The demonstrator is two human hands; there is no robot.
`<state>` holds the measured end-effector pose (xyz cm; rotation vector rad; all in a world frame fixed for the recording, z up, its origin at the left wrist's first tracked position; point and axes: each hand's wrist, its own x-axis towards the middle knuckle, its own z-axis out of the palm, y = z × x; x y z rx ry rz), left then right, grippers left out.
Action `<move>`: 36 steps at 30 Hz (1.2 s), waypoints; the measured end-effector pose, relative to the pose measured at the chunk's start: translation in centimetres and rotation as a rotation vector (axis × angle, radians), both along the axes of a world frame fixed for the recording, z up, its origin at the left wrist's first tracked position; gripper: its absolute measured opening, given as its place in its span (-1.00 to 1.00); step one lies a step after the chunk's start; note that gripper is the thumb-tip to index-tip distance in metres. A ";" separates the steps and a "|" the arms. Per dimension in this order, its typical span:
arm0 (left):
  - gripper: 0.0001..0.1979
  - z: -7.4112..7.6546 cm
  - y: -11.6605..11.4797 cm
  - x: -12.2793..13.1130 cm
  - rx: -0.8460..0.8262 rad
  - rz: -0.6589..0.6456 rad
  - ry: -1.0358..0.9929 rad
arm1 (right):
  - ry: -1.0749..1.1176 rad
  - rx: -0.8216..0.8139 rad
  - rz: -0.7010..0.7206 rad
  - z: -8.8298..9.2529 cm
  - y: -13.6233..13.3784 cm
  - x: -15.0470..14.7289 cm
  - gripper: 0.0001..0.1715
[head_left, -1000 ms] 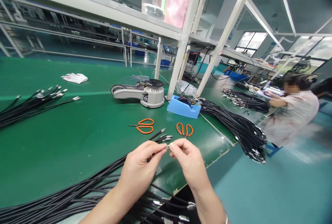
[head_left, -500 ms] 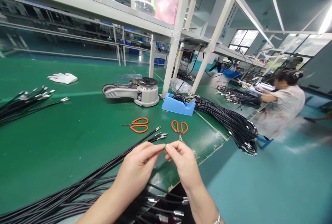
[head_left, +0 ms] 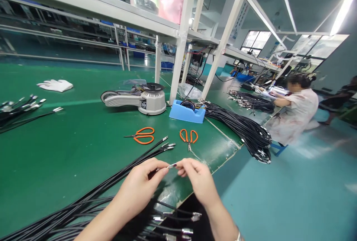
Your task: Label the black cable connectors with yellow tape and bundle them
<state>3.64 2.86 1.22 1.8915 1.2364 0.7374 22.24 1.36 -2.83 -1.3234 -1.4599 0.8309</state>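
My left hand (head_left: 138,185) and my right hand (head_left: 198,181) meet above the green bench, pinching a small metal cable tip (head_left: 172,166) between their fingertips. The black cable behind it is mostly hidden by my fingers. A loose spread of black metal-tipped cables (head_left: 92,196) runs under my left hand, with several tips pointing up near a pair of orange-handled scissors (head_left: 143,135). A second orange-handled tool (head_left: 189,138), a pair of scissors or pliers, lies just beyond my right hand.
A grey tape dispenser (head_left: 139,99) and a blue holder (head_left: 186,111) stand on the bench, with a large black cable bundle (head_left: 240,129) at its edge. A white glove (head_left: 55,85) lies far left. A seated co-worker (head_left: 298,114) handles cables at the right.
The whole scene has shifted left in the view as my head turned right. My hands have drawn slightly apart, leaving the metal tip more visible between my fingertips.
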 end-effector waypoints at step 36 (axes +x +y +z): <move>-0.73 0.3 0.0 -0.2 -0.306 -0.211 -0.010 | -0.750 -0.005 0.208 0.1 4.9 11.7 -0.49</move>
